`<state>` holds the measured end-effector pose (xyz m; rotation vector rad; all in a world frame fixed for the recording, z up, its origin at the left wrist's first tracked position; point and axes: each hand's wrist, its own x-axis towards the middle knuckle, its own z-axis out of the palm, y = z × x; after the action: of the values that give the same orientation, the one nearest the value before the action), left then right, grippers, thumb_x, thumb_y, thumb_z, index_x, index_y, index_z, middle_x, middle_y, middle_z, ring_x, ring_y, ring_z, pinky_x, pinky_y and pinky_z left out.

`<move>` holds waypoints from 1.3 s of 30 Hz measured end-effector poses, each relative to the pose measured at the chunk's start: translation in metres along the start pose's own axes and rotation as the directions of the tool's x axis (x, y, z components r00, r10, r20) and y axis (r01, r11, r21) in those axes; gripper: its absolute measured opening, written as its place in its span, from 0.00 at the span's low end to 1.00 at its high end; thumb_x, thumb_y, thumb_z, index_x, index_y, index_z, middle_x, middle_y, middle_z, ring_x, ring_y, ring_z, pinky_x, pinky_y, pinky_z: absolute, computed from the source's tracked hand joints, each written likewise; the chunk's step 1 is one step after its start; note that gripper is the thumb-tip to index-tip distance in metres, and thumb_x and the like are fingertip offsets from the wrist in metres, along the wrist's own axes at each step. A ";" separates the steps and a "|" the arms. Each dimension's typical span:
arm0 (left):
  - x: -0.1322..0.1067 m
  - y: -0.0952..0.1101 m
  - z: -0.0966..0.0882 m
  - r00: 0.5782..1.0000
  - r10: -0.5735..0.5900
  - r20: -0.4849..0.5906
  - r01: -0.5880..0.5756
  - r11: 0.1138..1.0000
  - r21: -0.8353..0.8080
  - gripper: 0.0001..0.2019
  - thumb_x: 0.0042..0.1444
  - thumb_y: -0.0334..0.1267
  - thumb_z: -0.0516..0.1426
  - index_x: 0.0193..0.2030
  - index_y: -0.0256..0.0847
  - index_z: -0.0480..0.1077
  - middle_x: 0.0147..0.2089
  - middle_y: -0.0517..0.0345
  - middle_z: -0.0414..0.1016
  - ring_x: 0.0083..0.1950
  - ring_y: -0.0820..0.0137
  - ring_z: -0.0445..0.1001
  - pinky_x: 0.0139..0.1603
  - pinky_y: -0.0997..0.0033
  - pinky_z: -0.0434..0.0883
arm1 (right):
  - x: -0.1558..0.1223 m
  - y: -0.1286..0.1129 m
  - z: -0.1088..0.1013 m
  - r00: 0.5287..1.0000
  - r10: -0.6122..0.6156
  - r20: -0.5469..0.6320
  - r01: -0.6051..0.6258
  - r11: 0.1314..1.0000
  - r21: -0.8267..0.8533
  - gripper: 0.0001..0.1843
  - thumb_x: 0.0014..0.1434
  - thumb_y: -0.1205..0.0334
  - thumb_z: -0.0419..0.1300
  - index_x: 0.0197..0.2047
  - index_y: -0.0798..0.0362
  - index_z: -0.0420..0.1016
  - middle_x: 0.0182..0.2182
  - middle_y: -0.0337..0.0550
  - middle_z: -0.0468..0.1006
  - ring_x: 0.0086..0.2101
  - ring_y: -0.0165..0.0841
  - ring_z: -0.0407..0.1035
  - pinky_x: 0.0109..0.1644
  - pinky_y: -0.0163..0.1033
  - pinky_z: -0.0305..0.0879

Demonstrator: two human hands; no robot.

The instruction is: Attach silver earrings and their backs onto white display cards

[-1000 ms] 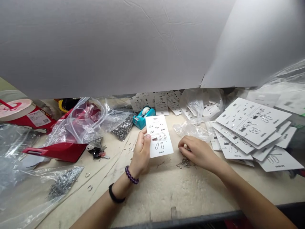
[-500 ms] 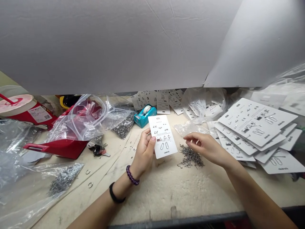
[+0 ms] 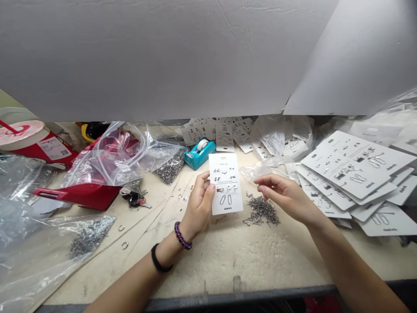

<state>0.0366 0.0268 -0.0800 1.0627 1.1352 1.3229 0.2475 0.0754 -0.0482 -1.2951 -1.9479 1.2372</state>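
I've got the left hand [image 3: 198,204] gripping one Claire's earring card [image 3: 226,184] just above the worktop [image 3: 228,256]. The right hand [image 3: 286,195] is pinched over the one loose pile of metal pins [image 3: 261,210] to the card's right, can't tell if it's holding anything. One teal tape dispenser [image 3: 200,155] sits farther off.

Right hand [image 3: 286,198]: anything between fingertips [image 3: 259,184] too small to tell. Left hand [image 3: 198,208]: fingers partly behind card [image 3: 226,184], small print barely legible. White sheet [image 3: 163,56] hides far bench [image 3: 228,261]. Left forearm [image 3: 130,292], right forearm [image 3: 361,274] cut off at bottom edge.
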 end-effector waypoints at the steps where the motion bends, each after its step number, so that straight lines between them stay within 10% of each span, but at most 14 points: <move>1: 0.000 -0.001 0.000 1.000 0.000 0.014 0.000 1.000 0.001 0.19 0.58 0.43 0.49 0.54 0.39 0.53 0.47 0.48 0.70 0.43 0.66 0.72 0.34 0.71 0.71 | 0.000 0.000 0.002 1.000 -0.009 -0.019 0.010 0.999 0.040 0.14 0.56 0.56 0.55 0.42 0.54 0.71 0.33 0.45 0.74 0.31 0.31 0.70 0.35 0.40 0.70; 21: -0.003 -0.008 0.003 0.996 0.090 0.008 -0.090 0.975 0.205 0.19 0.59 0.42 0.48 0.56 0.42 0.51 0.52 0.47 0.66 0.49 0.65 0.69 0.40 0.69 0.72 | -0.003 -0.001 0.030 0.991 -0.135 -0.021 0.136 0.979 0.154 0.07 0.56 0.61 0.55 0.33 0.53 0.72 0.33 0.43 0.73 0.35 0.31 0.68 0.38 0.39 0.65; 39: -0.007 -0.014 0.002 0.984 0.176 0.033 -0.177 0.930 0.321 0.18 0.59 0.39 0.49 0.55 0.44 0.53 0.51 0.49 0.65 0.52 0.65 0.68 0.40 0.70 0.72 | -0.003 0.005 0.042 0.999 0.000 -0.053 0.013 0.967 0.254 0.09 0.54 0.59 0.57 0.36 0.54 0.66 0.32 0.43 0.71 0.34 0.31 0.68 0.37 0.39 0.67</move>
<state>0.0410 0.0205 -0.0930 1.4346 1.3076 1.2986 0.2185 0.0561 -0.0716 -1.1762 -1.6904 1.3845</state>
